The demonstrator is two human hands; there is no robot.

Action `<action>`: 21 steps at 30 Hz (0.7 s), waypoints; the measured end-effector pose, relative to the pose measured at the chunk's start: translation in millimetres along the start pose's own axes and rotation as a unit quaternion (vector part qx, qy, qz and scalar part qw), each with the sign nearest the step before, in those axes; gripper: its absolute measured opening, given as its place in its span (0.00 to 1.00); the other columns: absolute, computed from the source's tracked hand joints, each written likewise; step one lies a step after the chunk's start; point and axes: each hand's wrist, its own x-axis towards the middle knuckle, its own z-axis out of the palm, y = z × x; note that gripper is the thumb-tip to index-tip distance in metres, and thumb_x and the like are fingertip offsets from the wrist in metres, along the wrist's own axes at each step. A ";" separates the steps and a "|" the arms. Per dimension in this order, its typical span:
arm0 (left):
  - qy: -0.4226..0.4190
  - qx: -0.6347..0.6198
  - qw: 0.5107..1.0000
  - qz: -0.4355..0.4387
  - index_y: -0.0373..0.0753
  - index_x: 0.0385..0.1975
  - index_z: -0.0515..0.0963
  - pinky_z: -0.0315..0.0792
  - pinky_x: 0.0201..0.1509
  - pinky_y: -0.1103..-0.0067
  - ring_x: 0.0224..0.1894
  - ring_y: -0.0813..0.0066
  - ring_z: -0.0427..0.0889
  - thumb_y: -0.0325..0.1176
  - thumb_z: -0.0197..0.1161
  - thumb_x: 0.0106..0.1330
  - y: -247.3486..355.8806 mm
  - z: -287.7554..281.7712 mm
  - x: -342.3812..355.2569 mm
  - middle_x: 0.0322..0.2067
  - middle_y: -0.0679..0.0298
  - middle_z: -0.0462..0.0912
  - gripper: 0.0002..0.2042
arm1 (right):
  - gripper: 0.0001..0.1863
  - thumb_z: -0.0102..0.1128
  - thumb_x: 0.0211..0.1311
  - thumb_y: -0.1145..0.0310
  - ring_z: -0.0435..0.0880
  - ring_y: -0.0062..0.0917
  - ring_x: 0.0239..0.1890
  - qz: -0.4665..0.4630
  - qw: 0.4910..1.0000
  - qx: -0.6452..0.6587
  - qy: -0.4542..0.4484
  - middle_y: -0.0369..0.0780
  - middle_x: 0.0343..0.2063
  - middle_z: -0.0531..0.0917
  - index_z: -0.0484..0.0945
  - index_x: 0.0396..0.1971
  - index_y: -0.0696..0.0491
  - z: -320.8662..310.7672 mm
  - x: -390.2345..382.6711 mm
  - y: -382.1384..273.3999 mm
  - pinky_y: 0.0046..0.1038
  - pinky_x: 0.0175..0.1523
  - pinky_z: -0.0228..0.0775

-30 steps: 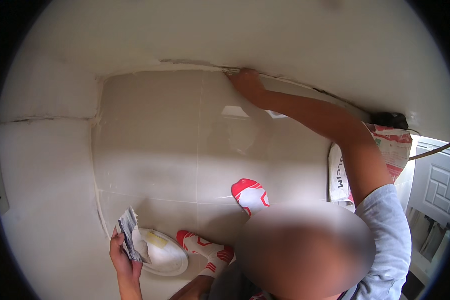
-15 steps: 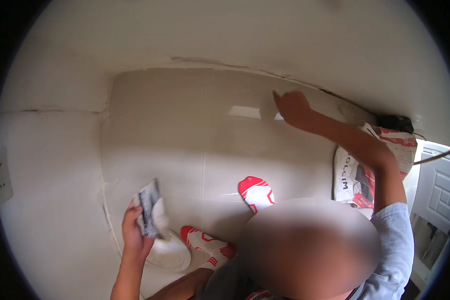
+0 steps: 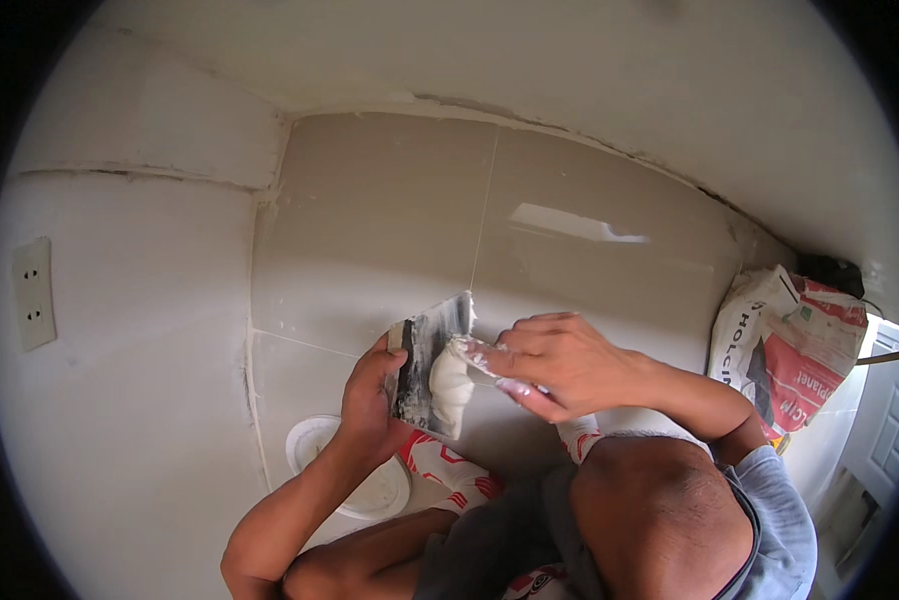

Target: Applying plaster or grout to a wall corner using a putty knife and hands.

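In the middle, my left hand point(image 3: 372, 395) grips a flat rectangular plate point(image 3: 418, 365) by its left edge. The plate is dark and grey, smeared with white, and held tilted. A thick lump of white putty-like paste point(image 3: 452, 388) lies along its right side. My right hand point(image 3: 565, 365) reaches in from the right, its index fingertip in the top of the paste. White paste coats that finger and the thumb, which stand apart, and no tool shows in this hand. Below my left forearm is a round white tub point(image 3: 292, 445) with pale stuff inside, partly hidden.
A red and white paper sack point(image 3: 795, 350) leans at the right, with a black object point(image 3: 832, 275) behind it. A wall socket point(image 3: 35, 293) is on the left. Cracked seams run where the pale walls meet the large beige tiles point(image 3: 390, 200). My socked foot point(image 3: 445, 465) is near the tub.
My right hand has come back from the far tile edge to the paste on the plate. My left hand has brought the plate up and to the right. The view has shifted.
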 end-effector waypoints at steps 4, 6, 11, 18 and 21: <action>0.049 0.014 0.998 0.022 0.35 0.49 0.65 0.68 0.50 0.73 0.43 0.68 0.75 0.33 0.44 0.55 9.1 -3.1 -0.7 0.41 0.59 0.75 0.20 | 0.27 0.54 0.43 0.74 0.71 0.36 0.29 0.020 0.999 -0.044 -0.002 0.43 0.28 0.71 0.70 0.50 0.53 -12.8 -1.7 6.2 0.33 0.32 0.66; 0.032 0.075 0.995 0.058 0.34 0.49 0.65 0.69 0.49 0.73 0.43 0.68 0.75 0.32 0.45 0.55 14.0 -11.3 1.3 0.41 0.58 0.74 0.21 | 0.26 0.55 0.42 0.78 0.70 0.37 0.31 0.048 0.994 0.039 0.091 0.45 0.29 0.70 0.71 0.47 0.55 -14.5 1.2 0.0 0.33 0.34 0.64; 0.033 0.109 0.993 0.043 0.32 0.49 0.64 0.69 0.50 0.73 0.44 0.68 0.75 0.31 0.45 0.54 5.7 -12.9 0.2 0.41 0.57 0.74 0.21 | 0.24 0.54 0.40 0.81 0.69 0.38 0.34 0.060 0.988 0.098 0.106 0.47 0.30 0.70 0.73 0.44 0.57 -8.1 17.3 0.9 0.34 0.38 0.63; 0.041 0.100 0.993 0.054 0.33 0.50 0.64 0.68 0.51 0.74 0.44 0.68 0.75 0.31 0.45 0.54 3.9 -14.5 4.8 0.42 0.58 0.74 0.21 | 0.21 0.50 0.40 0.83 0.68 0.34 0.35 0.046 0.988 0.112 0.093 0.45 0.32 0.71 0.77 0.39 0.56 0.1 21.6 8.6 0.30 0.39 0.62; 0.052 0.077 0.994 0.059 0.34 0.50 0.64 0.67 0.52 0.74 0.45 0.69 0.74 0.32 0.44 0.55 6.4 -20.9 7.3 0.43 0.59 0.74 0.21 | 0.21 0.52 0.37 0.85 0.69 0.39 0.38 0.034 0.985 0.144 0.091 0.46 0.32 0.70 0.77 0.37 0.56 -3.4 26.4 10.8 0.33 0.41 0.62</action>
